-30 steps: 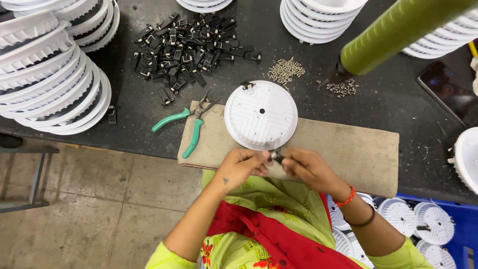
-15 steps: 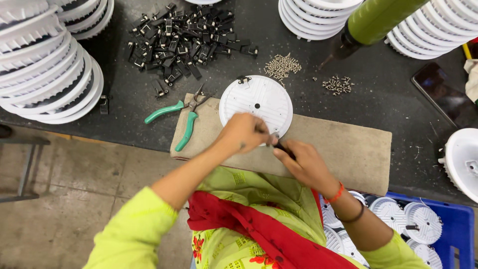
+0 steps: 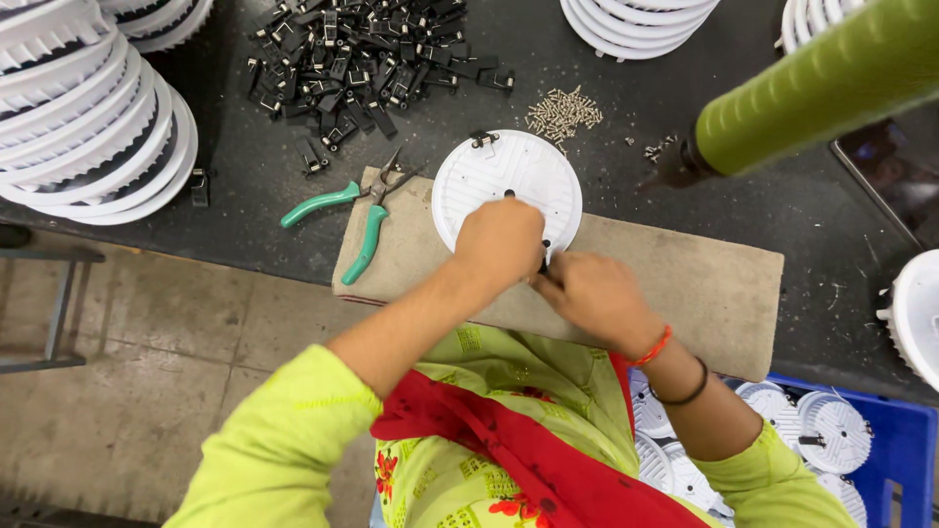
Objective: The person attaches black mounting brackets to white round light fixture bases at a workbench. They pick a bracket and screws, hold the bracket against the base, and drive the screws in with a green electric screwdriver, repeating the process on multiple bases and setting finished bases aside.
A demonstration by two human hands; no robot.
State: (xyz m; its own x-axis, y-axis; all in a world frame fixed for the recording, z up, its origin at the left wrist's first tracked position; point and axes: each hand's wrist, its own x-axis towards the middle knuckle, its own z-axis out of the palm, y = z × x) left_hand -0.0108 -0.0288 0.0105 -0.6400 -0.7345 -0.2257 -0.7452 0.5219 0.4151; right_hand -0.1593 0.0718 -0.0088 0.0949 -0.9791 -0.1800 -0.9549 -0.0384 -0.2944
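A round white plastic disc lies on a tan board at the edge of a dark worktable. My left hand rests on the disc's near edge, fingers curled down on it. My right hand sits just beside it at the disc's lower right rim, pinching a small dark part against the rim; the part is mostly hidden by my fingers. A small black clip is fixed at the disc's far rim.
Green-handled pliers lie on the board's left end. A heap of black clips and a small pile of screws lie behind. Stacks of white discs stand at left and back. A green cylinder hangs at right. A blue crate holds discs.
Both hands moved up from my lap edge onto the disc's near rim. My left hand now covers the disc's lower part; the right followed to the rim with the small dark part.
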